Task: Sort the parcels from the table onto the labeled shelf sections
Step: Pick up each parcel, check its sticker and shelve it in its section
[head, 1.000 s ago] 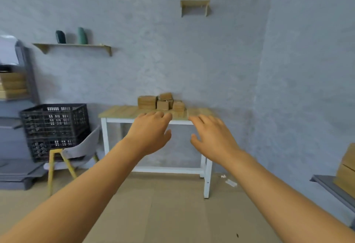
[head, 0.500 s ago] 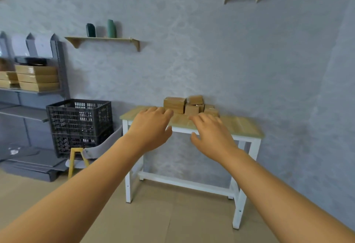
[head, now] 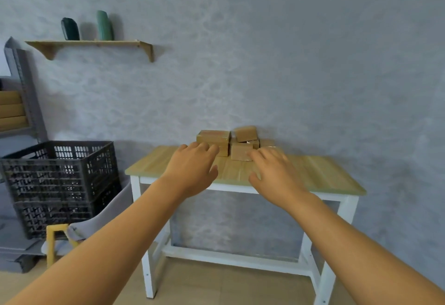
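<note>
Both bare forearms run from the lower corners of the frame toward its centre. The left hand [head: 192, 169] sits just left of centre, palm down, fingers loosely extended, thumb pointing right. The right hand [head: 274, 174] mirrors it just right of centre, fingers relaxed, holding nothing.

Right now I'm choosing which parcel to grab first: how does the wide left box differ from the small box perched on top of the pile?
The wide left box sits flat and level on the table; the small top box rests tilted on other parcels. The left box is broader, and the small top box stands higher in the pile. Both are plain brown cardboard, closed, and untouched by either hand.
</note>
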### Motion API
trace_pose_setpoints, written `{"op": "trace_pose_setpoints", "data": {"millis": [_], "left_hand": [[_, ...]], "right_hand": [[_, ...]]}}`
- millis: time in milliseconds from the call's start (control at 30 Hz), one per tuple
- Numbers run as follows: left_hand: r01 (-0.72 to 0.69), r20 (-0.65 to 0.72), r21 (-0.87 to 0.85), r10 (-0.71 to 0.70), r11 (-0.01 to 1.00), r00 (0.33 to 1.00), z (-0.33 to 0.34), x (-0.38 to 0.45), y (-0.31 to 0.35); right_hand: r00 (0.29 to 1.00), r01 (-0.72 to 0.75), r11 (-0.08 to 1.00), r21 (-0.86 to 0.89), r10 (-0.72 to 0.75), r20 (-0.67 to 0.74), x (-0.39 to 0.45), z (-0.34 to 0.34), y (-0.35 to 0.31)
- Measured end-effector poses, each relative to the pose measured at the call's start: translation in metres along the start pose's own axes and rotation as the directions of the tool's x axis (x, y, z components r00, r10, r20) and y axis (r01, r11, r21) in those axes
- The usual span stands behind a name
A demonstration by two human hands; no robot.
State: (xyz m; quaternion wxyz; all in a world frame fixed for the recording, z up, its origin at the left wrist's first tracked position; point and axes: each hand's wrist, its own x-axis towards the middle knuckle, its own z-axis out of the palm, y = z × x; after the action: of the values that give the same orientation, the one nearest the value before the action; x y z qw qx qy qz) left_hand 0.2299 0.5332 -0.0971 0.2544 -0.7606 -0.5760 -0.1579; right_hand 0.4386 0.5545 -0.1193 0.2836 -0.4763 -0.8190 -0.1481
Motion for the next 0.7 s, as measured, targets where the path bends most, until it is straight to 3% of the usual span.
{"op": "trace_pose_setpoints", "data": {"millis": [300, 700], "left_hand": [[-0.012, 0.022, 0.02, 0.011, 1.0, 1.0, 0.117, 0.13, -0.028], [0.117, 0.09, 0.02, -0.118, 0.993, 0.989, 0.236, 0.259, -0.107]], "right_hand": [[0.999, 0.0, 0.999, -0.055, 0.003, 0.05, 0.112, 0.101, 0.091], [0.988, 0.07, 0.997, 0.017, -0.072, 0.137, 0.27, 0.224, 0.172]]}}
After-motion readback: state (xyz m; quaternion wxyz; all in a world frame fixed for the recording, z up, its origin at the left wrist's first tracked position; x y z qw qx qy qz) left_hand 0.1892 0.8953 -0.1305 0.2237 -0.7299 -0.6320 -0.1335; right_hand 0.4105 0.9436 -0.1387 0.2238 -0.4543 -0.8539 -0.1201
